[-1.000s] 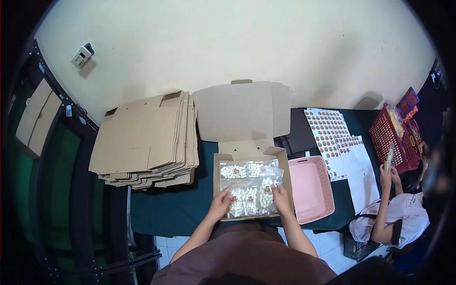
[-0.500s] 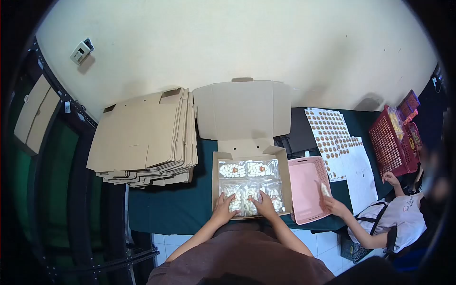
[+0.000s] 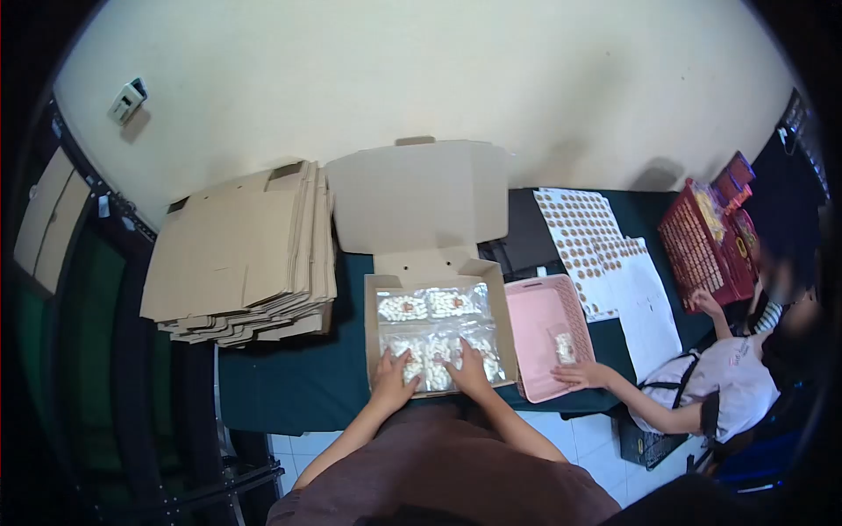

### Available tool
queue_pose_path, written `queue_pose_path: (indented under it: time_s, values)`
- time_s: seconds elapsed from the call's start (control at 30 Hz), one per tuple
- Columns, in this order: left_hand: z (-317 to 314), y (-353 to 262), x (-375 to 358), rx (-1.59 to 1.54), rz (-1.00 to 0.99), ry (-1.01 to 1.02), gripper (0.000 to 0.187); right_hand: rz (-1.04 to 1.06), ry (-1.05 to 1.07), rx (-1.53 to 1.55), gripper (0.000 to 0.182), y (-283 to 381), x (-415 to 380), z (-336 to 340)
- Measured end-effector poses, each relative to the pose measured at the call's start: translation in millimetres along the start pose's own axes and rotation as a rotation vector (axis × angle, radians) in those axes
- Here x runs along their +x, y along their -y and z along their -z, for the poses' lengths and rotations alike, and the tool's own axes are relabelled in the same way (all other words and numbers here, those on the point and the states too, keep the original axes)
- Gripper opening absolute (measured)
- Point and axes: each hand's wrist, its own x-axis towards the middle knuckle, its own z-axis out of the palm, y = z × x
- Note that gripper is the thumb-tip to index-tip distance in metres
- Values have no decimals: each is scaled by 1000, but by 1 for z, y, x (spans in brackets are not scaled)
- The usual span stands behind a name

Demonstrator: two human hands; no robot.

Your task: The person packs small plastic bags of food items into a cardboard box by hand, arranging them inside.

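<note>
An open cardboard box (image 3: 372,324) stands in front of me, its lid (image 3: 421,197) raised toward the wall. Clear plastic packets of small white pieces lie inside, two in the back row, including an upper-left packet (image 3: 402,308), and several at the front. My left hand (image 3: 392,384) rests on the front-left packet with its fingers spread. On the front packets to the right lies my right hand (image 3: 470,372), fingers apart. Neither hand grips anything. Parts of the front packets (image 3: 435,372) are hidden under my fingers.
A pink tray (image 3: 534,329) to the right holds a small packet (image 3: 564,347), with another person's hand (image 3: 581,376) beside it. Sticker sheets (image 3: 574,245) lie behind, near a red basket (image 3: 693,241). Flattened boxes (image 3: 232,250) are stacked on the left.
The other person's packet, held above the tray's right edge before, is now in the tray with the hand beside it. My view has shifted right; my hands stay on the front packets.
</note>
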Motion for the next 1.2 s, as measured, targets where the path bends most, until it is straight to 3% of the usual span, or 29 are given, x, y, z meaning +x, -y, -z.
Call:
queue_pose_path:
  time_s: [0.2,0.33,0.47,0.53,0.6,0.7,0.77,0.8,0.87,0.9,0.93,1.0,1.03,1.17,1.2]
  values:
    - [9,-28,2,-137,-116,-118,50,84,-211,-64,60,-1,0,22]
    - [12,-55,7,-177,-186,-167,41,145,-337,74,49,-1,3,53]
    - [2,-92,18,-251,-268,-153,27,99,-459,89,41,-24,2,89]
    - [-7,-119,23,-535,-246,55,24,41,-488,149,40,-48,-1,104]
    - [-40,-133,35,-535,-375,41,22,38,-550,130,34,-78,-2,123]
    - [-73,-171,42,-633,-369,186,18,-15,-602,-56,28,-122,-13,144]
    - [-125,-176,56,-947,-243,500,16,-80,-606,-54,27,-150,-21,156]
    - [-143,-185,61,-947,-252,514,16,-138,-586,-58,25,-165,-25,161]
    - [-174,-203,71,-994,65,659,20,-137,-592,-131,27,-192,-32,167]
    - [-192,-207,79,-970,269,781,27,-191,-498,-118,27,-198,-36,169]
    - [-200,-215,81,-974,260,788,27,-243,-404,-105,28,-203,-37,172]
    - [-216,-228,83,-1129,360,746,31,-140,-313,-2,27,-209,-34,175]
    - [-233,-226,87,-1188,259,714,34,-160,-341,-139,27,-207,-35,172]
    - [-259,-222,90,-1250,340,618,36,-191,-420,-46,25,-204,-36,175]
    - [-256,-222,88,-1258,350,605,36,-283,-435,264,28,-201,-34,178]
